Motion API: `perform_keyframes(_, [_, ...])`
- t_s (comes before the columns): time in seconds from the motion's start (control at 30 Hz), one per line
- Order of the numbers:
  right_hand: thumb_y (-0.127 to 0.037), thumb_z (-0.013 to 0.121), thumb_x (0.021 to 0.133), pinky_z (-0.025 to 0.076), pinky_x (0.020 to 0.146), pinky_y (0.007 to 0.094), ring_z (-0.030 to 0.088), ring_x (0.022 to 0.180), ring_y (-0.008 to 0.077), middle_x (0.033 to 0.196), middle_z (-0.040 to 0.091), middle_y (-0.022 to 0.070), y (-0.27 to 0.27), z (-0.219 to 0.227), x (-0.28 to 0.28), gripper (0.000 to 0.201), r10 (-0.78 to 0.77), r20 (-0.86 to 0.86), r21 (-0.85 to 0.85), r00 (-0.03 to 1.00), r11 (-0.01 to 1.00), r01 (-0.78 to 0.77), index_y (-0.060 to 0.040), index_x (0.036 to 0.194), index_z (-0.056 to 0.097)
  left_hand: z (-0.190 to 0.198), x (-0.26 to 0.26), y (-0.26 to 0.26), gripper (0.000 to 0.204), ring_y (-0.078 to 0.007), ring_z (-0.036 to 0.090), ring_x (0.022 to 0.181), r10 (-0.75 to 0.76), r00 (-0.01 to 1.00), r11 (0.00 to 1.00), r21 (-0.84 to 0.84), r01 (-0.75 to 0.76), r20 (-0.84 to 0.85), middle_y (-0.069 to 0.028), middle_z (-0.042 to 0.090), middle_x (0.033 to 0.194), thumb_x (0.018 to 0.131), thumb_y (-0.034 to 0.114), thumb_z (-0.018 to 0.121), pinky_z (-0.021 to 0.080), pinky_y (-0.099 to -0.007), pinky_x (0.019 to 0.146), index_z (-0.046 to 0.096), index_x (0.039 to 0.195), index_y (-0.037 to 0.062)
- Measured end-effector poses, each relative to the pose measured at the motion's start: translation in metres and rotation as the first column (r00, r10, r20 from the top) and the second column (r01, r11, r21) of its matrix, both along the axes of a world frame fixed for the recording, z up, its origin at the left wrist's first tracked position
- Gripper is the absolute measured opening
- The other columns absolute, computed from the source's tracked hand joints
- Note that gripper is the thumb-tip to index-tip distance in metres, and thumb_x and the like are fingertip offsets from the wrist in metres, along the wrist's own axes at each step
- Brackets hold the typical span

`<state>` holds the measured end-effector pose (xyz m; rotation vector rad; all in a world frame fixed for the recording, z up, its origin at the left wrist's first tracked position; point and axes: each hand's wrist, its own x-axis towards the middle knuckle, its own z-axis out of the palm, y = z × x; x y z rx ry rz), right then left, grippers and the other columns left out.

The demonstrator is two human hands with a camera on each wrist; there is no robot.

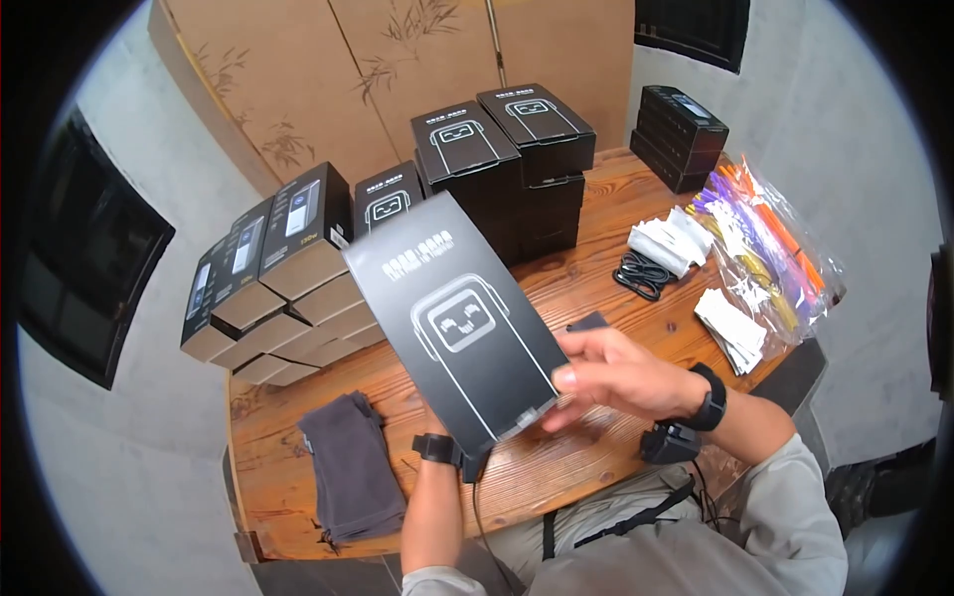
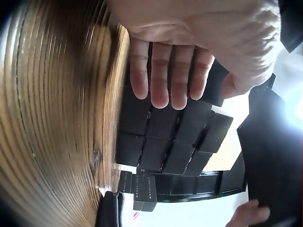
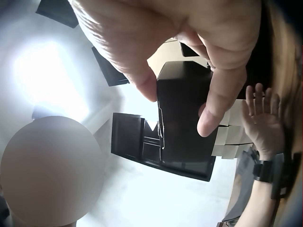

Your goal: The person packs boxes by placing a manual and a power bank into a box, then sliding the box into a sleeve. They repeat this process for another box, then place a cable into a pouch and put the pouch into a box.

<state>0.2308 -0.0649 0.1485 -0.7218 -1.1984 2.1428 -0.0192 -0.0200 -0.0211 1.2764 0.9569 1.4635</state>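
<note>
A black box (image 1: 462, 333) with a white face drawing is held up tilted over the table, its lower right edge pinched by my right hand (image 1: 631, 377). In the right wrist view, the thumb and fingers of my right hand (image 3: 189, 33) grip opposite sides of the box (image 3: 184, 113). Most of my left hand is hidden behind the box in the head view. The right wrist view has my left hand (image 3: 265, 127) with palm showing and fingers extended, apart from the box. Straight, empty fingers of my left hand (image 2: 189, 52) also show in the left wrist view.
Stacked boxes (image 1: 507, 189) line the back and left of the wooden table (image 1: 586, 457). A folded grey cloth (image 1: 353, 467) lies front left. At right are a black cable (image 1: 643, 275), white packets (image 1: 730, 330), bagged colourful strips (image 1: 770, 248) and smaller boxes (image 1: 679, 139).
</note>
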Motion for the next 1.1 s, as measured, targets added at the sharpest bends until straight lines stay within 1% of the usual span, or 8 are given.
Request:
perform_keyframes(0.13, [-0.024, 0.055, 0.097, 0.057, 0.089, 0.0364, 0.063, 0.106, 0.0222, 0.121, 0.06, 0.0132, 0.034, 0.009, -0.029, 0.045, -0.039, -0.057, 0.08, 0.998, 0.996, 0.044, 0.0054, 0.13, 0.047, 0.008, 0.001, 0.002, 0.04, -0.0203, 0.064, 0.096, 0.004, 0.996, 0.999, -0.045, -0.008, -0.085, -0.0108, 0.065, 0.107, 0.1, 0.033, 0.049, 0.054, -0.0323, 0.084, 0.059, 0.117, -0.0018])
perform_keyframes(0.23, [-0.028, 0.056, 0.097, 0.057, 0.089, 0.0359, 0.063, 0.099, 0.019, 0.119, 0.06, 0.0133, 0.055, 0.022, -0.048, 0.042, -0.054, -0.135, 0.085, 0.989, 0.994, 0.066, 0.0067, 0.122, 0.052, 0.016, 0.013, 0.005, 0.027, -0.0164, 0.065, 0.082, 0.069, 0.984, 0.996, -0.072, -0.057, 0.163, -0.0095, 0.068, 0.095, 0.099, 0.022, 0.056, 0.054, -0.0275, 0.074, 0.064, 0.106, -0.0024])
perform_keyframes(0.53, [-0.03, 0.067, 0.091, 0.058, 0.089, 0.0371, 0.06, 0.096, 0.021, 0.119, 0.051, 0.0155, 0.106, 0.035, -0.078, 0.039, -0.162, -0.258, 0.002, 0.953, 0.986, 0.168, -0.0023, 0.113, 0.05, 0.016, 0.008, 0.009, 0.032, -0.0172, 0.064, 0.086, -0.043, 0.996, 0.993, -0.107, 0.052, 0.083, -0.0131, 0.066, 0.1, 0.099, 0.019, 0.052, 0.054, -0.0288, 0.078, 0.059, 0.118, -0.0054])
perform_keyframes(0.57, [-0.028, 0.069, 0.09, 0.058, 0.09, 0.0381, 0.058, 0.101, 0.0248, 0.135, 0.034, 0.0218, 0.11, 0.037, -0.079, 0.048, -0.194, -0.255, -0.038, 0.947, 0.981, 0.191, -0.0012, 0.122, 0.046, 0.015, 0.008, 0.01, 0.031, -0.0173, 0.064, 0.086, -0.053, 0.995, 0.994, -0.088, 0.06, 0.08, -0.0133, 0.066, 0.1, 0.099, 0.017, 0.051, 0.054, -0.0286, 0.077, 0.059, 0.118, -0.0059])
perform_keyframes(0.7, [-0.027, 0.071, 0.088, 0.058, 0.09, 0.0404, 0.056, 0.104, 0.0286, 0.145, 0.01, 0.0259, 0.123, 0.033, -0.084, 0.07, -0.255, -0.254, -0.118, 0.933, 0.966, 0.231, 0.002, 0.139, 0.032, 0.014, 0.008, 0.011, 0.029, -0.0169, 0.064, 0.086, -0.061, 0.993, 0.995, -0.074, 0.069, 0.103, -0.0136, 0.066, 0.1, 0.099, 0.016, 0.052, 0.054, -0.0277, 0.077, 0.06, 0.117, -0.0058])
perform_keyframes(0.9, [-0.024, 0.072, 0.088, 0.059, 0.092, 0.0356, 0.055, 0.114, 0.032, 0.145, 0.011, 0.0275, 0.137, 0.018, -0.089, 0.074, -0.393, -0.233, -0.186, 0.889, 0.916, 0.356, 0.0081, 0.139, 0.029, 0.014, 0.008, 0.01, 0.028, -0.0161, 0.064, 0.086, -0.067, 0.991, 0.994, -0.078, 0.076, 0.114, -0.0131, 0.067, 0.099, 0.099, 0.015, 0.052, 0.054, -0.0272, 0.077, 0.061, 0.116, -0.0051])
perform_keyframes(1.0, [-0.024, 0.075, 0.086, 0.057, 0.092, 0.0336, 0.056, 0.113, 0.0316, 0.137, 0.026, 0.0269, 0.142, 0.01, -0.091, 0.073, -0.427, -0.246, -0.221, 0.87, 0.899, 0.379, 0.0156, 0.132, 0.035, 0.014, 0.008, 0.01, 0.028, -0.016, 0.064, 0.086, -0.068, 0.992, 0.994, -0.076, 0.076, 0.11, -0.013, 0.067, 0.099, 0.099, 0.015, 0.053, 0.054, -0.0271, 0.077, 0.061, 0.116, -0.0051])
perform_keyframes(1.1, [-0.025, 0.075, 0.086, 0.058, 0.092, 0.0324, 0.057, 0.112, 0.0303, 0.131, 0.034, 0.0266, 0.142, 0.002, -0.088, 0.076, -0.313, -0.253, -0.129, 0.915, 0.949, 0.289, 0.0152, 0.134, 0.032, 0.014, 0.009, 0.011, 0.028, -0.0161, 0.064, 0.086, -0.075, 0.992, 0.993, -0.08, 0.083, 0.106, -0.0131, 0.067, 0.099, 0.098, 0.016, 0.053, 0.054, -0.0272, 0.077, 0.06, 0.115, -0.0056])
